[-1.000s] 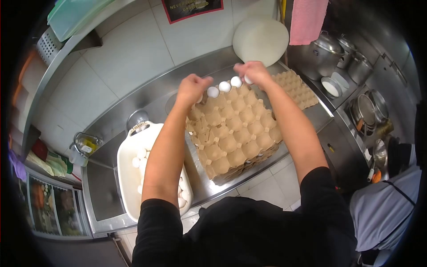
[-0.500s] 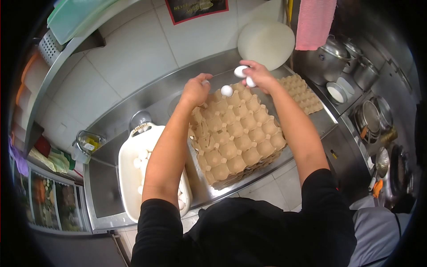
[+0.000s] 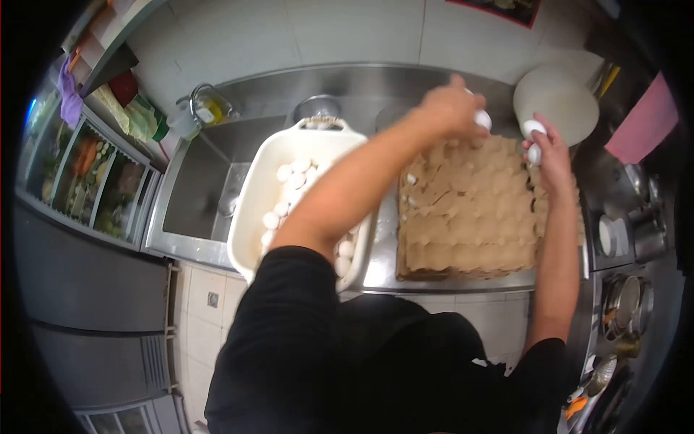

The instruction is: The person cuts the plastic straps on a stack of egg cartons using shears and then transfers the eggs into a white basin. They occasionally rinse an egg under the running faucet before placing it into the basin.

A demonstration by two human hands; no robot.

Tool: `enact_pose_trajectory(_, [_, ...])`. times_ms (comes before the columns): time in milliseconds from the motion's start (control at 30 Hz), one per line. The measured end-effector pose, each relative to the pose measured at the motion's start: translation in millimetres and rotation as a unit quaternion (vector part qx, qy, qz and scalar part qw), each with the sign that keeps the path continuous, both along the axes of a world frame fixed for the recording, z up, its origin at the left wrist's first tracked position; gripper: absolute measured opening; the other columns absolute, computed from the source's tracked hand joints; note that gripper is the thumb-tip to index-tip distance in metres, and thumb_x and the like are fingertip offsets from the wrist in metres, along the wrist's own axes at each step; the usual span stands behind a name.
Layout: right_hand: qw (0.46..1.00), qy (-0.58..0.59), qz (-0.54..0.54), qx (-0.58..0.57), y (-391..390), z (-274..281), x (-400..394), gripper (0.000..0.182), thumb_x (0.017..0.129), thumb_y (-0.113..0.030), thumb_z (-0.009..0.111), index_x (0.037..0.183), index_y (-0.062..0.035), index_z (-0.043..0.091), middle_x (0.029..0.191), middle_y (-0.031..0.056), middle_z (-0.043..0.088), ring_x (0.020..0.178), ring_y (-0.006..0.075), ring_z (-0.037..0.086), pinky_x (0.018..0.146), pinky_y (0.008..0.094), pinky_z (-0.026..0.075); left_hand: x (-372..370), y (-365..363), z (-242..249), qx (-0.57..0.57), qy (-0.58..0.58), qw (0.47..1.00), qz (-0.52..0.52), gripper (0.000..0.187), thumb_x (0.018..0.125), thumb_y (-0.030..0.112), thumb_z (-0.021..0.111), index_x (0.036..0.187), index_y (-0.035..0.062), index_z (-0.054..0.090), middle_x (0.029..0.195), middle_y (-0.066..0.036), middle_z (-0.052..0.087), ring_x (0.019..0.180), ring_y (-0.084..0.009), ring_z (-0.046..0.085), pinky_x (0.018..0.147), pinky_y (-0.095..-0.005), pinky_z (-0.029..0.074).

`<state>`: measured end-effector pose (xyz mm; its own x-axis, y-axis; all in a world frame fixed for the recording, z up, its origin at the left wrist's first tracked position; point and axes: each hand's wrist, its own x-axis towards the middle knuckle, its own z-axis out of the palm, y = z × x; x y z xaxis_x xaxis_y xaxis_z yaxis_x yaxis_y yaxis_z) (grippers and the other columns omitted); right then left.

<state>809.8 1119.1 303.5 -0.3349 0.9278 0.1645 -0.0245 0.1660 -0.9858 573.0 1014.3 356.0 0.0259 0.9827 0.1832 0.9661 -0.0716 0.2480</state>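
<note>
My left hand [image 3: 452,108] is over the far edge of a stack of brown cardboard egg trays [image 3: 470,224]. Its fingers are closed around white eggs [image 3: 482,119]; part of what it holds is hidden. Just to its right, my right hand [image 3: 555,159] grips two more white eggs, one egg [image 3: 534,129] above the other egg [image 3: 534,155]. The cups of the top tray show no eggs. Left of the stack stands a white plastic tub [image 3: 244,217] with several white eggs [image 3: 292,181] inside, partly covered by my left arm.
A steel sink basin [image 3: 199,188] lies left of the tub, with a metal bowl [image 3: 318,107] behind it. At the back right a round whitish board [image 3: 557,105] leans by the wall. A pink cloth [image 3: 643,123] hangs at right, near pots [image 3: 650,220].
The view has swung left. The egg that sat at the tray's far edge is gone from there, and my left hand now holds eggs at that edge. My right hand still holds its two eggs.
</note>
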Motion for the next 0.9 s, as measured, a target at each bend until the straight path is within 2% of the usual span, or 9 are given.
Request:
enact_pose_trajectory(133, [0.967, -0.134, 0.092, 0.193, -89, 34, -40, 0.045, 0.090, -0.015, 0.065, 0.133, -0.0068, 0.055, 0.109, 0.0068, 0.064, 0.088, 0.0150, 0.062, 0.077, 0.0281, 0.051, -113, -97, -3, -0.102, -0.014, 0.995, 0.015, 0.057, 0.077, 0.054, 0.072, 0.117, 0.0128, 0.068, 0.113, -0.022, 0.063, 0.107, -0.0359, 0.059, 0.092, -0.0435, 0.049])
enact_pose_trajectory(167, [0.952, -0.162, 0.118, 0.232, -116, 37, -58, 0.045, 0.089, -0.016, 0.066, 0.132, -0.0065, 0.056, 0.109, 0.0072, 0.063, 0.093, 0.0175, 0.061, 0.080, 0.0303, 0.051, -160, -104, -44, -0.081, 0.053, 0.995, -0.021, 0.059, 0.078, 0.054, 0.071, 0.116, 0.0093, 0.068, 0.106, -0.021, 0.066, 0.103, -0.0359, 0.061, 0.091, -0.0434, 0.049])
enact_pose_trajectory(300, [0.848, -0.277, 0.300, 0.338, -192, 20, -140, 0.044, 0.086, -0.018, 0.068, 0.127, -0.0070, 0.058, 0.112, 0.0129, 0.059, 0.102, 0.0286, 0.061, 0.089, 0.0387, 0.050, -235, -190, -116, -0.207, 0.017, 0.975, 0.084, 0.057, 0.079, 0.051, 0.071, 0.115, 0.0061, 0.068, 0.098, -0.022, 0.070, 0.099, -0.0359, 0.065, 0.090, -0.0418, 0.048])
enact_pose_trajectory(333, [0.830, -0.298, 0.340, 0.327, -206, 5, -164, 0.043, 0.086, -0.019, 0.069, 0.126, -0.0071, 0.059, 0.113, 0.0149, 0.059, 0.102, 0.0316, 0.062, 0.090, 0.0407, 0.050, -245, -202, -128, -0.262, -0.026, 0.958, 0.112, 0.067, 0.075, 0.056, 0.070, 0.121, 0.0069, 0.065, 0.112, -0.024, 0.064, 0.106, -0.0383, 0.060, 0.096, -0.0427, 0.048])
enact_pose_trajectory(400, [0.761, -0.401, 0.413, 0.298, -232, -16, -205, 0.042, 0.085, -0.020, 0.068, 0.124, -0.0085, 0.059, 0.116, 0.0150, 0.057, 0.102, 0.0330, 0.062, 0.086, 0.0424, 0.052, -244, -235, -145, -0.234, -0.088, 0.953, 0.171, 0.065, 0.075, 0.051, 0.074, 0.122, 0.0082, 0.064, 0.121, -0.024, 0.055, 0.103, -0.0368, 0.062, 0.093, -0.0419, 0.050])
enact_pose_trajectory(567, [0.623, -0.562, 0.455, 0.298, -266, -82, -264, 0.037, 0.083, -0.023, 0.068, 0.116, -0.0062, 0.059, 0.115, 0.0191, 0.056, 0.101, 0.0355, 0.063, 0.084, 0.0462, 0.052, -245, -270, -166, -0.205, -0.140, 0.957, 0.147, 0.064, 0.076, 0.046, 0.076, 0.126, 0.0102, 0.059, 0.131, -0.023, 0.045, 0.106, -0.0367, 0.062, 0.093, -0.0439, 0.051])
enact_pose_trajectory(733, [0.666, -0.552, 0.405, 0.298, -285, -107, -257, 0.038, 0.081, -0.023, 0.069, 0.114, -0.0066, 0.061, 0.114, 0.0187, 0.058, 0.107, 0.0351, 0.060, 0.086, 0.0462, 0.052, -231, -280, -170, -0.224, -0.041, 0.966, 0.118, 0.064, 0.082, 0.041, 0.072, 0.135, 0.0122, 0.051, 0.143, -0.027, 0.036, 0.113, -0.0406, 0.059, 0.094, -0.0460, 0.050])
enact_pose_trajectory(833, [0.693, -0.520, 0.387, 0.315, -285, -85, -239, 0.043, 0.082, -0.024, 0.069, 0.121, -0.0071, 0.060, 0.118, 0.0186, 0.057, 0.109, 0.0355, 0.059, 0.090, 0.0455, 0.050, -225, -282, -148, -0.276, 0.022, 0.953, 0.121, 0.069, 0.085, 0.038, 0.069, 0.143, 0.0095, 0.044, 0.153, -0.029, 0.027, 0.116, -0.0420, 0.058, 0.096, -0.0463, 0.049])
enact_pose_trajectory(900, [0.746, -0.460, 0.339, 0.342, -279, -61, -215, 0.048, 0.083, -0.026, 0.069, 0.125, -0.0067, 0.059, 0.122, 0.0185, 0.057, 0.110, 0.0357, 0.058, 0.093, 0.0446, 0.048, -220, -277, -139, -0.167, -0.014, 0.984, 0.063, 0.069, 0.086, 0.035, 0.070, 0.143, 0.0052, 0.043, 0.145, -0.029, 0.039, 0.114, -0.0394, 0.060, 0.097, -0.0462, 0.048])
